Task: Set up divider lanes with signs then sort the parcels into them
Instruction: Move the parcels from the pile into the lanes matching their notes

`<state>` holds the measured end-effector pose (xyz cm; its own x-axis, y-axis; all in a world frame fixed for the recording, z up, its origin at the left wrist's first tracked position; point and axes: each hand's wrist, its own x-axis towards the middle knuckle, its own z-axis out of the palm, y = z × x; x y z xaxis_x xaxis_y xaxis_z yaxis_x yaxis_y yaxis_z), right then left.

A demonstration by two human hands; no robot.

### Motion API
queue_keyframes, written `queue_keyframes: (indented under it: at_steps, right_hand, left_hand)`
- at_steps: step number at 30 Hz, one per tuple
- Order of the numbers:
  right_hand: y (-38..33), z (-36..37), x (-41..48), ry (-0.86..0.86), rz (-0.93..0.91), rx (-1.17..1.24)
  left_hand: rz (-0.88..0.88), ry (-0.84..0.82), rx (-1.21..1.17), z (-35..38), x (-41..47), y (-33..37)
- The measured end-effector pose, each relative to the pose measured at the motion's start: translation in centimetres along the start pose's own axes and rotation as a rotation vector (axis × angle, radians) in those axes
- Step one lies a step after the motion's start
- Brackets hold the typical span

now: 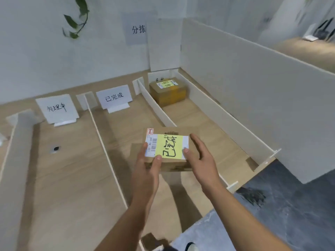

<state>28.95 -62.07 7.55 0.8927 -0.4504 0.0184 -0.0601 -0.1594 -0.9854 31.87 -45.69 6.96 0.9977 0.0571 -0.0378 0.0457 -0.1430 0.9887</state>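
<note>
I hold a small cardboard parcel (170,131) with a yellow handwritten note on its white label, above the middle lane. My left hand (147,171) grips its near left corner and my right hand (201,156) grips its right side. White divider boards (155,104) split the wooden table (72,178) into lanes. A sign reading 已完成 (113,96) stands at the head of the middle lane, and another handwritten sign (57,108) heads the left lane. A second parcel (168,91) with a yellow note lies at the far end of the right lane.
A tall white partition (253,84) walls off the right side. A paper sheet reading 分拣 (138,29) hangs on the back wall beside plant leaves (76,20). A cable hole (55,149) sits in the left lane. Dark floor (290,205) lies beyond the table's right edge.
</note>
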Motion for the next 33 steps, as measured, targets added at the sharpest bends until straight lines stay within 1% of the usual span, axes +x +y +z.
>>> queue_keyframes:
  at_steps: [2,6,8,14,17,23,26,30,33]
  right_hand:
    - [0.6,0.2,2.5,-0.078,-0.015,-0.034]
    - [1.6,1.7,6.3,-0.211,-0.012,-0.092]
    - [2.4,2.9,7.8,-0.277,-0.001,-0.122]
    - [5.5,6.6,11.9,-0.405,0.066,-0.174]
    - [6.8,8.1,13.7,-0.436,0.111,-0.207]
    - [9.6,11.6,17.7,-0.44,0.17,-0.231]
    - [9.8,13.6,21.0,-0.472,0.149,-0.218]
    - [9.9,17.5,27.2,-0.531,0.089,-0.211]
    - [9.7,20.4,31.4,-0.55,0.049,-0.218]
  left_hand:
    - [-0.021,0.07,0.012,0.9,0.9,-0.5]
    - [-0.117,0.159,-0.023,1.5,2.4,-1.5]
    - [-0.148,0.19,-0.003,1.5,3.1,-2.1]
    - [-0.23,0.296,0.06,1.8,7.2,-5.9]
    - [-0.279,0.317,0.068,2.3,9.4,-7.6]
    - [-0.294,0.395,0.128,3.1,14.6,-10.2]
    - [-0.259,0.419,0.163,3.3,17.9,-10.8]
    - [-0.264,0.482,0.186,3.4,24.7,-11.1]
    - [-0.24,0.485,0.2,3.0,29.7,-11.4]
